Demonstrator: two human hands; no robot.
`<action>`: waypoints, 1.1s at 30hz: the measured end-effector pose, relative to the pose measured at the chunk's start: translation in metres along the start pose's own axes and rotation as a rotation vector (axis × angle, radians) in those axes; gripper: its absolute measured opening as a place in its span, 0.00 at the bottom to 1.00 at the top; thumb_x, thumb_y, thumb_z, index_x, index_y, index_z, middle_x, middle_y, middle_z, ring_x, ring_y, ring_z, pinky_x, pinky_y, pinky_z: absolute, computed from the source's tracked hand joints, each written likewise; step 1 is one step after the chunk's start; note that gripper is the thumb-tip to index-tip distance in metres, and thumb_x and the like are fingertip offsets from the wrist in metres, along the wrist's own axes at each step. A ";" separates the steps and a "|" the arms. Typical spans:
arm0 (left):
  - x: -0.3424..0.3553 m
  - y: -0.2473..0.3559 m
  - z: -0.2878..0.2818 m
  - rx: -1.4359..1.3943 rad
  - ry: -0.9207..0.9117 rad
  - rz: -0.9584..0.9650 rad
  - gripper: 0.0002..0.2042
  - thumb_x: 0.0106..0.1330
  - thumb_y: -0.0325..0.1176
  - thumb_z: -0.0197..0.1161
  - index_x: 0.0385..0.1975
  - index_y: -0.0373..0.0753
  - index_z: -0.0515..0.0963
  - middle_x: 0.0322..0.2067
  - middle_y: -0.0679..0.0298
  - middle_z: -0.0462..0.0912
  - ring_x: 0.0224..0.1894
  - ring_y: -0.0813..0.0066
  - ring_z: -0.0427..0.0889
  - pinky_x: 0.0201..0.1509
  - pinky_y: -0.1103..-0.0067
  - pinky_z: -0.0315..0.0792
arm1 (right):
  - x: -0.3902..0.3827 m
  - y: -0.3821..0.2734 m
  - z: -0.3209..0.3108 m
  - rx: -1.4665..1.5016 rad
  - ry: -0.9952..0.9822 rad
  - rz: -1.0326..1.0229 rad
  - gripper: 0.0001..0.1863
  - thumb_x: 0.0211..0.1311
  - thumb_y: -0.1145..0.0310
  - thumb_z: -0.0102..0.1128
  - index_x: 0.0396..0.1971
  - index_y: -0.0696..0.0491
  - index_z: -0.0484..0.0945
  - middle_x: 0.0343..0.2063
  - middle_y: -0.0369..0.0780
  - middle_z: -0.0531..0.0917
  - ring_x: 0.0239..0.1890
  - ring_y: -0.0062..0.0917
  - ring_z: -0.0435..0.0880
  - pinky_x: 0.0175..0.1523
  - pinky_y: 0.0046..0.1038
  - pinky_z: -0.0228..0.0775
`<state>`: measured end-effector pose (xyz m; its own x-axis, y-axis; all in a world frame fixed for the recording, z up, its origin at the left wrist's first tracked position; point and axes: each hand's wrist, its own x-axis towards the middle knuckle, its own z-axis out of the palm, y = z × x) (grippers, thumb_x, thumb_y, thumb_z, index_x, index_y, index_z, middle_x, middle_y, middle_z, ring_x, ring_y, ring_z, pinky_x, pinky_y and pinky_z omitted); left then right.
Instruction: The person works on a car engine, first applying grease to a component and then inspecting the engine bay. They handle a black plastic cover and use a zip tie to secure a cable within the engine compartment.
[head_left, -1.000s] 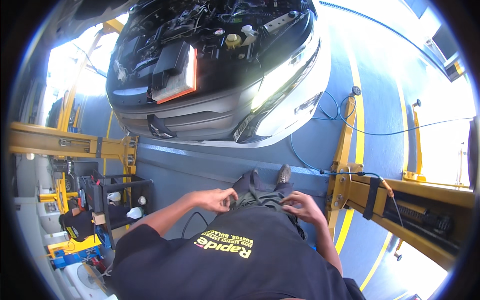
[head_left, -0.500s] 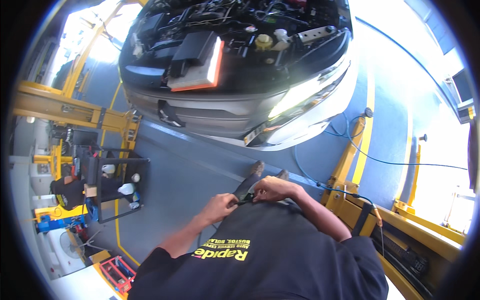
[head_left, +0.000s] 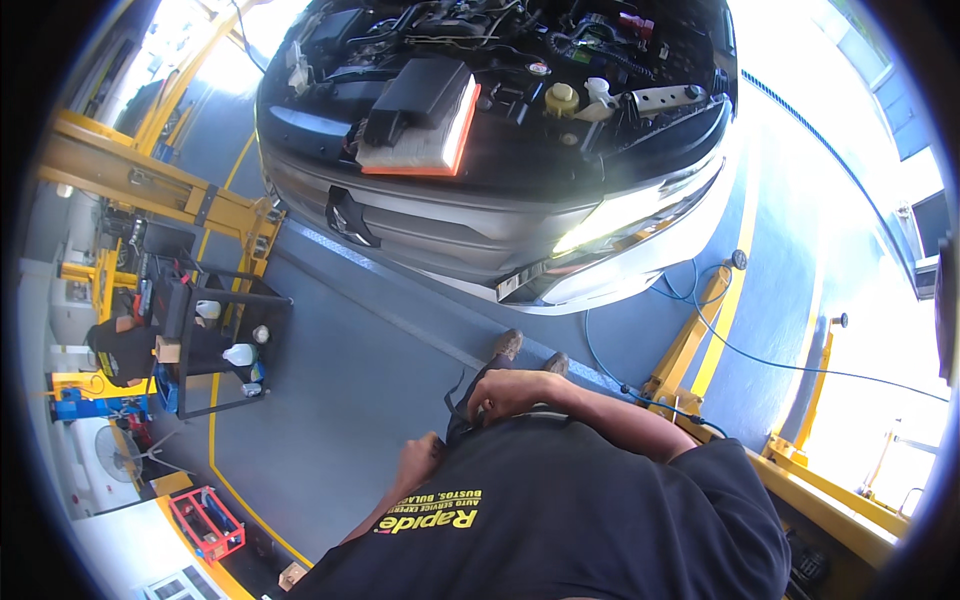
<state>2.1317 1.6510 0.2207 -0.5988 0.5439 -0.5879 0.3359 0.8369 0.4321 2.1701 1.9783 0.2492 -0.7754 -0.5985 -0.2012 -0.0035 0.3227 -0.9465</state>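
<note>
My right hand (head_left: 507,393) is curled at my waist, its fingers closed on a thin dark strap-like thing (head_left: 455,408) that loops up in front of my black shirt (head_left: 560,510). My left hand (head_left: 416,461) is a closed fist just below and left of it, gripping the lower end of the same dark thing. Both hands hang over my two shoes (head_left: 528,352) on the grey floor. Ahead stands a dark car (head_left: 500,230) with its bonnet open. An air filter with an orange rim (head_left: 420,130) lies on the car's front edge.
Yellow lift arms flank me at the left (head_left: 150,185) and at the right (head_left: 690,350). A blue hose (head_left: 760,355) trails across the floor on the right. A black trolley (head_left: 215,335) with bottles stands left, with a person (head_left: 120,350) beyond it and a red crate (head_left: 205,520) lower left.
My view has swung left and tilted, so the car sits more centred. Both hands have stayed at my waist on the dark thing, the right hand now raised above the left.
</note>
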 end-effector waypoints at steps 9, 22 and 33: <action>0.040 0.060 -0.074 0.110 -0.258 0.508 0.08 0.67 0.38 0.64 0.34 0.41 0.83 0.28 0.59 0.87 0.32 0.55 0.87 0.36 0.68 0.78 | -0.058 0.083 0.029 0.161 0.400 0.267 0.18 0.71 0.57 0.60 0.48 0.56 0.84 0.41 0.49 0.87 0.47 0.38 0.87 0.53 0.37 0.77; 0.167 0.082 -0.020 0.300 -0.471 0.376 0.17 0.74 0.44 0.58 0.53 0.40 0.81 0.50 0.53 0.86 0.53 0.53 0.84 0.59 0.63 0.76 | -0.096 0.094 0.043 -0.073 0.835 0.719 0.13 0.64 0.57 0.68 0.38 0.51 0.85 0.36 0.44 0.89 0.40 0.41 0.89 0.45 0.39 0.79; 0.208 0.137 -0.216 -0.235 0.268 0.548 0.12 0.75 0.36 0.61 0.50 0.38 0.82 0.44 0.56 0.88 0.47 0.62 0.88 0.51 0.69 0.80 | -0.072 0.035 -0.085 0.005 1.349 0.424 0.11 0.70 0.66 0.62 0.44 0.56 0.84 0.34 0.44 0.88 0.35 0.29 0.88 0.43 0.31 0.77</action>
<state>1.8960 1.8654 0.3049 -0.5567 0.8284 -0.0626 0.4940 0.3907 0.7767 2.1723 2.0950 0.2525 -0.7169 0.6930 -0.0769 0.3786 0.2943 -0.8775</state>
